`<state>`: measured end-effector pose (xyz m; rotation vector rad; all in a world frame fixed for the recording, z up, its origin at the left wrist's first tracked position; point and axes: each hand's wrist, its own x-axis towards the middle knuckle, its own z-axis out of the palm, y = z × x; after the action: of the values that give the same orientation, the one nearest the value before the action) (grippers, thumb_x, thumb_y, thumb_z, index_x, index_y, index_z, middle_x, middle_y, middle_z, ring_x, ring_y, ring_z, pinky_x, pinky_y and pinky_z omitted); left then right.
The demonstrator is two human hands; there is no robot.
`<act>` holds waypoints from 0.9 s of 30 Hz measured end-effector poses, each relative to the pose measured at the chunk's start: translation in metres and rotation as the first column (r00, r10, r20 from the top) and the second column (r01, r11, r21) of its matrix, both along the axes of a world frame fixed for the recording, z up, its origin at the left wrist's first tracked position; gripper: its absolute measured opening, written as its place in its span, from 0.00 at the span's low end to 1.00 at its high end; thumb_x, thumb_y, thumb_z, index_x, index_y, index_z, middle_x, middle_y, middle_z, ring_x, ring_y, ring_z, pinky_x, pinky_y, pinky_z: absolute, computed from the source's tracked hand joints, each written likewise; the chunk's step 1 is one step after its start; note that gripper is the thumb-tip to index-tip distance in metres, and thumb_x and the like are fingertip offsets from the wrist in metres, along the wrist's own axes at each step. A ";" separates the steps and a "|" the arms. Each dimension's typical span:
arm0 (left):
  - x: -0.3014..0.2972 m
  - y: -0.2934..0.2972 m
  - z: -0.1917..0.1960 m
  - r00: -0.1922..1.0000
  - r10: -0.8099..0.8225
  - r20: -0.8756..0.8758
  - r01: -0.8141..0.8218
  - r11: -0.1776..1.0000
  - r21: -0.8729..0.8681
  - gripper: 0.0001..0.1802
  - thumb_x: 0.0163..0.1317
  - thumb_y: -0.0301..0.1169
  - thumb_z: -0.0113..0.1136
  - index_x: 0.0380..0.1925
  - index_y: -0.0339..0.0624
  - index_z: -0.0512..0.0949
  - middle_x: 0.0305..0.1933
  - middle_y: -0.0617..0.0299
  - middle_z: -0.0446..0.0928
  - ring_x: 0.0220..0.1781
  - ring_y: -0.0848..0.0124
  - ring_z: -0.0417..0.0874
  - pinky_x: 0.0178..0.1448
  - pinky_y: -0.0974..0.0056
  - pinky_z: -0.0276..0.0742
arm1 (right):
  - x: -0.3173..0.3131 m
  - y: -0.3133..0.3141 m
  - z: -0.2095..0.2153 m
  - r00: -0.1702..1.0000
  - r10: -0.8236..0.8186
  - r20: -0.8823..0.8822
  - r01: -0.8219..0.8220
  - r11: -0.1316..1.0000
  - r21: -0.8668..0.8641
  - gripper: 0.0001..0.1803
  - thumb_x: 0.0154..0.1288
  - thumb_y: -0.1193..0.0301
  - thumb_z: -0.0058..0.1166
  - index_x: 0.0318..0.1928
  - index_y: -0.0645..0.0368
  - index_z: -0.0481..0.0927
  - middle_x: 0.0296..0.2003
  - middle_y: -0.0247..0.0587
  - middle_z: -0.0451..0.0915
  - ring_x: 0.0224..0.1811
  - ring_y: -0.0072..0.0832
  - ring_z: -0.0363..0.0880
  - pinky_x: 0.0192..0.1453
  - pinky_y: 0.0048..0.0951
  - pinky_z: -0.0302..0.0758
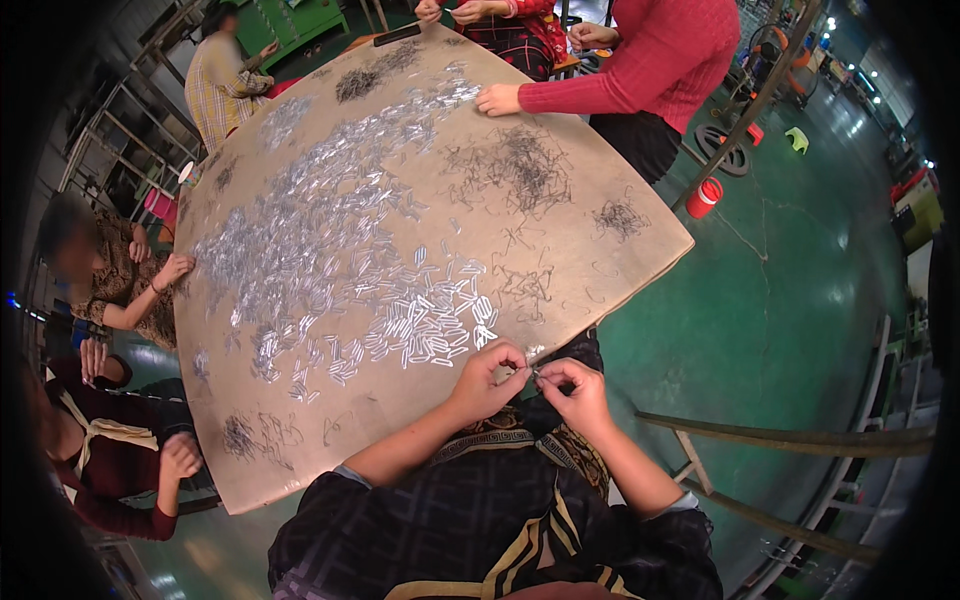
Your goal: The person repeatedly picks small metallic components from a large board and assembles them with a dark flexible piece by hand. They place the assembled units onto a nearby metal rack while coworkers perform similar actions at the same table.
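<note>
Both hands [535, 378] pinch thin wire piece [532, 372] by shiny clips [420, 330].

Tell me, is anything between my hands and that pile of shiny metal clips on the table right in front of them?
Nothing visible. The left hand and right hand meet at the table edge, pinching a tiny piece; the shiny clips lie just beyond.
</note>
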<state>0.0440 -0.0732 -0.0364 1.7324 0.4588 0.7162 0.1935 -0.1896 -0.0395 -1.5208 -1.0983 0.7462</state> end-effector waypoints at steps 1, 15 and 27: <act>0.000 -0.001 -0.001 1.000 0.023 0.004 -0.023 0.999 0.025 0.06 0.57 0.20 0.63 0.30 0.36 0.74 0.32 0.60 0.74 0.37 0.70 0.76 0.44 0.67 0.72 | -0.001 0.000 0.000 1.000 0.001 0.003 -0.001 1.000 -0.001 0.07 0.54 0.85 0.62 0.35 0.67 0.81 0.31 0.38 0.83 0.32 0.20 0.82 0.39 0.22 0.79; -0.006 -0.026 -0.023 0.990 0.019 0.140 -0.018 1.000 -0.008 0.09 0.63 0.17 0.54 0.40 0.38 0.69 0.42 0.54 0.76 0.46 0.68 0.78 0.54 0.63 0.73 | -0.002 0.002 0.005 0.993 0.101 0.068 -0.105 0.993 0.061 0.07 0.54 0.83 0.62 0.36 0.66 0.81 0.32 0.41 0.82 0.31 0.24 0.81 0.37 0.24 0.77; -0.021 -0.029 -0.006 0.991 0.008 0.132 -0.051 0.944 0.326 0.12 0.57 0.15 0.55 0.37 0.41 0.68 0.40 0.53 0.78 0.39 0.60 0.78 0.46 0.59 0.73 | -0.003 0.064 -0.013 0.869 0.079 0.488 -0.134 0.988 0.079 0.07 0.52 0.77 0.64 0.34 0.62 0.83 0.29 0.43 0.77 0.34 0.40 0.78 0.39 0.36 0.75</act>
<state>0.0234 -0.1021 -0.0421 1.9780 0.2871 0.9638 0.1903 -0.1257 -0.0523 -1.6034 -1.5815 0.3682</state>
